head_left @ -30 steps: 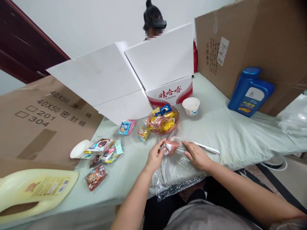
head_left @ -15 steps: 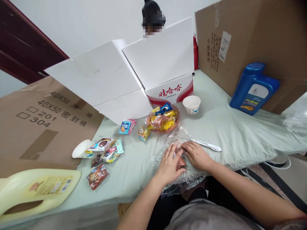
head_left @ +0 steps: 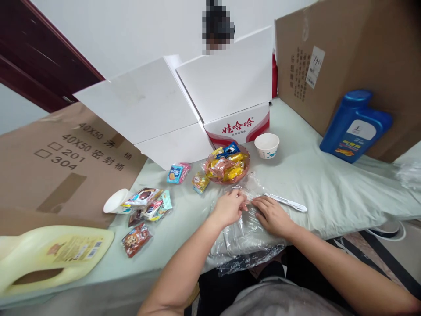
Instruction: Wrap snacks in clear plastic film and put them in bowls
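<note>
Both hands meet over the film

The film (head_left: 243, 239) lies crumpled on the cloth (head_left: 184, 224) in front of the person, its near edge hanging over the table's side. Both hands are on it. The left hand (head_left: 229, 208) bends its fingers down at the middle of the film; what they grasp, if anything, cannot be told. The right hand (head_left: 272, 215) lies palm down close by, fingers nearly straight and released, their tips on the film near the left hand's.

Just beyond the right hand lies a white cutter (head_left: 286, 202). Past the film stands a pink dish (head_left: 247, 169) full of wrapped snacks (head_left: 234, 166), mostly yellow, with blue on top. An upright cup (head_left: 265, 152) stands to its right. To its left are a yellow pack (head_left: 199, 182) and blue and pink packs (head_left: 177, 173).

Farther left, a tilted cup (head_left: 115, 201) leans by a pile of packs (head_left: 144, 203), with a red pack (head_left: 137, 239) nearer the person. A yellow jug (head_left: 74, 248) lies at the left edge; a blue bottle (head_left: 355, 131) is at the right, before a brown carton (head_left: 304, 101). A white box (head_left: 226, 90) stands behind the dish, another person's hair (head_left: 219, 22) showing above it.
</note>
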The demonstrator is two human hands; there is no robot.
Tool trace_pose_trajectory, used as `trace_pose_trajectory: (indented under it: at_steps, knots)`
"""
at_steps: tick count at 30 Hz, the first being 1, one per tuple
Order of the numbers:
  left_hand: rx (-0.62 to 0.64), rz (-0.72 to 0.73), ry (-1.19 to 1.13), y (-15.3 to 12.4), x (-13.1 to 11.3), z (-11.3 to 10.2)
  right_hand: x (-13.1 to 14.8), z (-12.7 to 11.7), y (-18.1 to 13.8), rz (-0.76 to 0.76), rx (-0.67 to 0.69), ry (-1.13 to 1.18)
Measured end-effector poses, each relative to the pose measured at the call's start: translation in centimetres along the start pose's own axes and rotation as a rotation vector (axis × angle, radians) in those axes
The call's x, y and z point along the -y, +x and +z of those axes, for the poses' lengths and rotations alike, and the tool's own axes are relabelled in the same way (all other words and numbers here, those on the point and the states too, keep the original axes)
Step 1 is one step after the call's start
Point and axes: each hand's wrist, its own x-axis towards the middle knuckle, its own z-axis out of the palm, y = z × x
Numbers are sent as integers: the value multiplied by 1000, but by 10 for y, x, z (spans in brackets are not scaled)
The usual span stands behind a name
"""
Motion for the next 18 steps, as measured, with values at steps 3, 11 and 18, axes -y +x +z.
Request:
trace_pose_trajectory:
  at_steps: [3,11,18]
  knots:
    - [-45,21,-94,-6,14,-6,0,0,0,-6,9,-5]
    - [25,-41,64,0,13,14,1,-1,1,7,33,-9]
    - [-105,145,-128,6,6,-42,4,-4,1,17,69,-5]
